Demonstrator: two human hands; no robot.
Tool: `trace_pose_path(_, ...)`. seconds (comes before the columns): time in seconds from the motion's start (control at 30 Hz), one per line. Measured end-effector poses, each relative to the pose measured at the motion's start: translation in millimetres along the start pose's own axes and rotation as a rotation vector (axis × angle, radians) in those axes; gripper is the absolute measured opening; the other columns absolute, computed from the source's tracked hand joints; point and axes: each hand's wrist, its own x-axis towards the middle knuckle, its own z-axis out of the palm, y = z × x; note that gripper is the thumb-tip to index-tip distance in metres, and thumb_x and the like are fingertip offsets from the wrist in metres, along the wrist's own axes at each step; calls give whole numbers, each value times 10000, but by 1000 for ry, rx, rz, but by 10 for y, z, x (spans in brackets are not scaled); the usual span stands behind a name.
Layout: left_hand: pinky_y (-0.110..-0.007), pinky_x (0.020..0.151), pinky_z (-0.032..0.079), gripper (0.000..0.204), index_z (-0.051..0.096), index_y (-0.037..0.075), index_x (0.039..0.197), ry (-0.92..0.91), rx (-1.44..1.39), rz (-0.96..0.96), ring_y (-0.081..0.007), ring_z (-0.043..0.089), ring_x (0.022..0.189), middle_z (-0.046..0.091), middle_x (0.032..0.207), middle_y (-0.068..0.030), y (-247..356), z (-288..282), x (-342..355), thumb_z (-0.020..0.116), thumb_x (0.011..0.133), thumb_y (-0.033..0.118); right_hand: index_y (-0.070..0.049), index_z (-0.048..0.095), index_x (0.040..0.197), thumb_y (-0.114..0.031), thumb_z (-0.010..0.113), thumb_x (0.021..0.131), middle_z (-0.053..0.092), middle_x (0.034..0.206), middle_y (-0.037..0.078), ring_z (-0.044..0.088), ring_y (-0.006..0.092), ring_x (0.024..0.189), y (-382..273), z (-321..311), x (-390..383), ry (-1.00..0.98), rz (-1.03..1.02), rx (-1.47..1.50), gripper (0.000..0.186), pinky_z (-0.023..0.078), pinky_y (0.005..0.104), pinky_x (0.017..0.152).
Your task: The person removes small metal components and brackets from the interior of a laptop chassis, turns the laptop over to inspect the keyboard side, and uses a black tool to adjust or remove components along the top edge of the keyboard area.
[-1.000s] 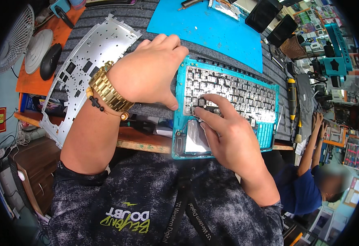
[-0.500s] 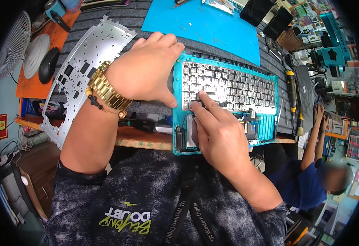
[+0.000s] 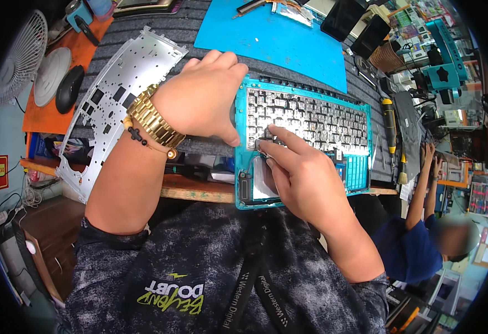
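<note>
A teal laptop case [image 3: 359, 172] lies inner side up at the bench's front edge, with the silvery back of a keyboard [image 3: 325, 119] set in it. My left hand [image 3: 202, 100] spans the case's left side, its thumb against the edge and its fingers curled at the far left corner. Two fingertips of my right hand [image 3: 313, 178] press on the keyboard's lower left part. The right thumb is tucked under, close by, and I see nothing held there. A perforated silver metal plate [image 3: 102, 97] lies left of the case, partly behind my left wrist.
A blue work mat [image 3: 272, 42] lies beyond the case. Screwdrivers [image 3: 389, 119] and a brush [image 3: 403, 170] are at the right. A computer mouse [image 3: 69, 89] and a fan [image 3: 24, 55] stand at the left. Another person [image 3: 405, 245] works at the right.
The case shifts very slightly left in view, and both hands keep their places on it. My right hand's fingers stay on nearly the same spot of the keyboard.
</note>
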Motion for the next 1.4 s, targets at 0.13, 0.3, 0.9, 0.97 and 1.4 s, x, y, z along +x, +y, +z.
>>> trace_pose_path(0.13, -524, 1184, 514, 965, 714, -28, 1342, -2, 8, -9, -371, 601, 1416, 677, 1374, -167, -3, 13, -1, 1107, 607, 459, -19, 851, 1292, -28, 784, 1035, 790, 1455, 218, 835, 459, 1031, -5, -2, 13, 21, -2, 15, 266, 675, 494, 896)
trace_pose_path(0.3, -518, 1181, 514, 965, 715, -25, 1344, -3, 15, -3, -365, 602, 1414, 677, 1375, -163, 6, -4, 6, 1107, 609, 462, -21, 851, 1291, -20, 780, 1035, 789, 1452, 214, 833, 458, 1040, 6, -14, 15, 13, 4, 24, 266, 675, 498, 900)
trace_pose_path(0.9, -517, 1183, 515, 1092, 687, -40, 1445, 17, 16, 11, -371, 600, 1416, 674, 1386, -164, 12, 10, 17, 1129, 570, 440, -30, 806, 1287, -80, 794, 984, 769, 1445, 225, 815, 409, 979, 70, 143, -14, 59, -74, -102, 307, 676, 505, 888)
trace_pose_path(0.97, -520, 1185, 513, 1097, 680, -42, 1456, 8, 27, 12, -370, 597, 1420, 671, 1393, -166, 17, 3, 4, 1125, 579, 446, -26, 798, 1302, -82, 802, 972, 770, 1466, 221, 802, 392, 928, 53, 206, -41, 84, -81, -142, 335, 673, 493, 863)
trace_pose_path(1.4, -528, 1210, 498, 1155, 641, -51, 1519, -58, -4, -17, -381, 578, 1445, 653, 1439, -173, 22, -56, 23, 1116, 596, 455, -55, 817, 1128, -129, 773, 986, 788, 1294, 169, 824, 409, 946, 21, -76, 158, -56, -90, -164, 166, 678, 537, 853)
